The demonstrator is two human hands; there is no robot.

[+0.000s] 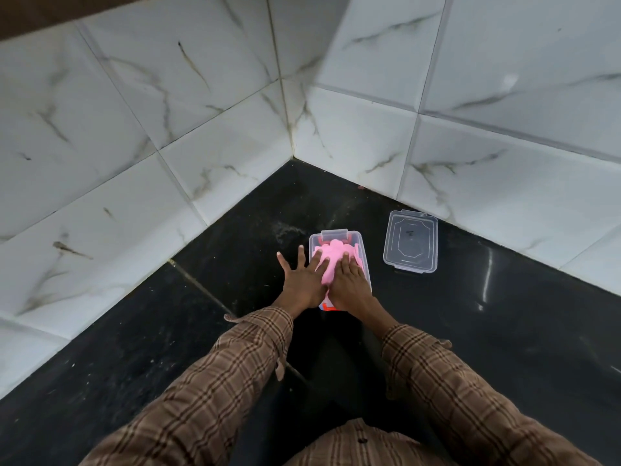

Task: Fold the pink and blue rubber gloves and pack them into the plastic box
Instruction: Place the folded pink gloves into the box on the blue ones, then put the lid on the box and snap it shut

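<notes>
Folded pink glove (327, 265) inside open clear plastic box (364, 260) on black counter, lid off.

Tiled corner of a home, likely a kitchen counter or a bathroom ledge; cannot tell which. Landmark: the corner seam (285, 105) where two walls meet. Both walls (141, 136) carry large glossy white tiles with grey-brown marble veining and thin grout lines. Below the seam spreads a polished black stone surface (470, 331), speckled with dust and catching a streak of light to the right. A strip of brown wood (50, 15) shows far above-left of the seam.
</notes>
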